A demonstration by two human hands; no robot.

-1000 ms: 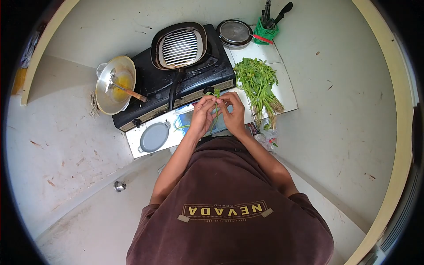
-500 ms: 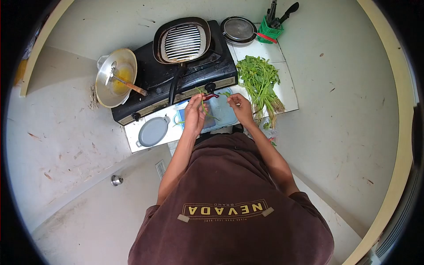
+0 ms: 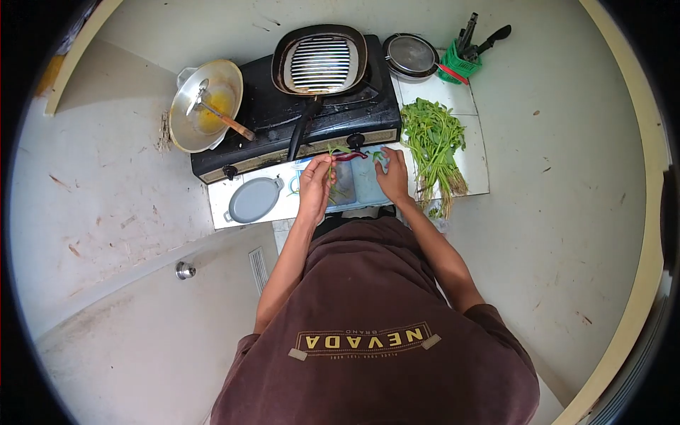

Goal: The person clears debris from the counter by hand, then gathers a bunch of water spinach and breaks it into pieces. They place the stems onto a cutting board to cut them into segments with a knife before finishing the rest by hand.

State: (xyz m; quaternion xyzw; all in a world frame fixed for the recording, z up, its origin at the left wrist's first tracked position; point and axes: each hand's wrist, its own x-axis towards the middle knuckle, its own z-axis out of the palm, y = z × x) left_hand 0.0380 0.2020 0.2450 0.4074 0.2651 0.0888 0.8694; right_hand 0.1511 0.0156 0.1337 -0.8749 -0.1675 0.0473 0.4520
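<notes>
My left hand (image 3: 316, 190) is closed in a pinch around a thin green leafy stem (image 3: 330, 170), held upright above a light blue cutting board (image 3: 368, 190). Just beyond its fingertips a dark red chilli (image 3: 352, 156) lies across the upper part of the board. My right hand (image 3: 394, 178) is over the board's right side, thumb and forefinger apart. Small green leaves (image 3: 377, 156) show at its fingertips; whether they touch the fingers is hard to see. To its right lies a large bunch of leafy greens with roots (image 3: 433, 142).
Behind the board stands a black gas stove (image 3: 262, 117) with a grill pan (image 3: 320, 60). At left, a wok (image 3: 185, 127) holds a ladle (image 3: 227, 122) and yellow liquid. A grey oval plate (image 3: 253, 200), a strainer (image 3: 412, 55) and a green basket (image 3: 459, 64) with knives are around.
The view has shifted, so the counter appears farther right. My right thumb and forefinger have spread apart near the leaves. My left hand still pinches the stem.
</notes>
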